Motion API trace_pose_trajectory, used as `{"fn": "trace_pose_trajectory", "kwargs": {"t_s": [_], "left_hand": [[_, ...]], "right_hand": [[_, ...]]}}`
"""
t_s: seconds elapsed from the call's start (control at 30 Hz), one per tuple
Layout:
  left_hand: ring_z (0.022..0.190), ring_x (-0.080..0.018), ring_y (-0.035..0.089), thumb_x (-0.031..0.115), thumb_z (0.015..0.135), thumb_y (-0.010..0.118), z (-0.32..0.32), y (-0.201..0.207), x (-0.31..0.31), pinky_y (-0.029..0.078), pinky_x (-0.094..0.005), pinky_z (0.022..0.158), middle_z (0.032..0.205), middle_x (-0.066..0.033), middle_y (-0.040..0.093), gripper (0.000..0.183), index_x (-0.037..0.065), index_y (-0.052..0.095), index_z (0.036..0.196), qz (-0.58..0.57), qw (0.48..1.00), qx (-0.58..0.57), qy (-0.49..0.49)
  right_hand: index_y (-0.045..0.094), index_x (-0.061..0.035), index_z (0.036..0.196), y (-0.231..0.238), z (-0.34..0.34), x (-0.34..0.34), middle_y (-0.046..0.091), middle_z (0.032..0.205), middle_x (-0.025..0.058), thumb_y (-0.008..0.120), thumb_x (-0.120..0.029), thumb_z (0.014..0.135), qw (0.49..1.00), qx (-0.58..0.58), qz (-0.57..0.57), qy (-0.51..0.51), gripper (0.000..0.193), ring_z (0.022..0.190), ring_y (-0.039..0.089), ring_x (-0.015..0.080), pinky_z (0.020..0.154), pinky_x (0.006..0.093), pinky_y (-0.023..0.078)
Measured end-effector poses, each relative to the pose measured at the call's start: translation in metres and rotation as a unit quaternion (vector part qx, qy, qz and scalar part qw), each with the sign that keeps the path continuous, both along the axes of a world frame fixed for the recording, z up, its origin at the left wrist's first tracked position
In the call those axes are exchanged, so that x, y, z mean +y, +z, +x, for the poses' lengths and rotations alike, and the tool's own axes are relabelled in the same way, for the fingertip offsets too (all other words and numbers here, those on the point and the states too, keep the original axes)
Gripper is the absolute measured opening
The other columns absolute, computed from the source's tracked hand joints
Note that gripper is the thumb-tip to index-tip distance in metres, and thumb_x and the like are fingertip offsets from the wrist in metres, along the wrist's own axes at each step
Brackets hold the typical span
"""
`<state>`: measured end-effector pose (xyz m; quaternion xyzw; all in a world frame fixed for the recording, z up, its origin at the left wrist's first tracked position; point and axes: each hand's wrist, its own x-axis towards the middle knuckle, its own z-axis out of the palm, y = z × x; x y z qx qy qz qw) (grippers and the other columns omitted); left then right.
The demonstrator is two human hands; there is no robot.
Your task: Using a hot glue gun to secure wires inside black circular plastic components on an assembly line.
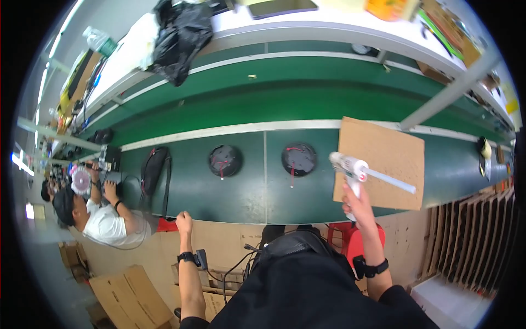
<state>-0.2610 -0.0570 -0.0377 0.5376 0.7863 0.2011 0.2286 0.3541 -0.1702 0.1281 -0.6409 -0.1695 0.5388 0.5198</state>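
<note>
My right hand point(359, 205) is wrapped round the handle of a white hot glue gun point(350, 165). A long translucent glue stick point(390, 181) juts from the gun's back end, over a flat sheet of brown cardboard point(383, 142). The nozzle points left. My left hand point(184, 222) is curled into a fist at the table's front edge, with nothing visible in it. Two round black parts with red wires, one point(299, 159) nearer the gun and the other point(224, 160) further left, lie apart on the green table point(246, 200). Neither hand touches them.
A black bag point(155, 170) lies left on the table. Further left sits another person point(112, 225). A raised white shelf point(329, 30) runs along the back, a black plastic bag point(181, 38) hanging over its edge. Cardboard dividers point(466, 241) stand at right; a red stool point(366, 244) is near me.
</note>
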Motion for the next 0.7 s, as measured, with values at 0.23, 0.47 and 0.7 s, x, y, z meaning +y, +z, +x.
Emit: {"fn": "trace_pose_trajectory", "kwargs": {"t_s": [0.23,0.47,0.7], "left_hand": [[0.121,-0.0437,0.057,0.013,0.085,0.07,0.034,0.002,0.011,0.048,-0.0445,0.102,0.128,-0.0284,0.059,0.058,0.007,0.052,0.14,-0.167,0.953,0.069,-0.242],[0.142,-0.0363,0.041,0.015,0.092,0.063,0.132,0.031,0.139,0.038,-0.0423,0.114,0.151,-0.0212,0.044,0.06,0.008,0.043,0.148,0.014,0.954,-0.244,-0.176],[0.144,-0.0453,0.033,0.012,0.092,0.06,0.181,0.004,0.129,0.031,-0.0459,0.117,0.158,-0.0277,0.027,0.047,0.008,0.055,0.139,0.082,0.942,-0.163,-0.282]], "right_hand": [[0.052,-0.0072,0.128,-0.008,-0.008,-0.022,0.044,0.071,-0.002,0.061,-0.022,0.1,0.996,-0.035,-0.063,-0.054,0.033,0.052,0.04,0.0056,0.046,0.0217,0.035],[0.045,-0.006,0.133,-0.004,-0.067,-0.014,0.048,0.073,0.0032,0.058,-0.015,0.098,0.994,-0.012,-0.087,0.064,0.039,0.053,0.047,0.0107,0.047,0.0246,0.038],[0.045,-0.0053,0.132,-0.004,-0.11,-0.002,0.058,0.113,0.0107,0.064,-0.008,0.091,0.988,-0.019,-0.124,0.093,0.046,0.078,0.062,0.0171,0.059,0.0274,0.049]]}}
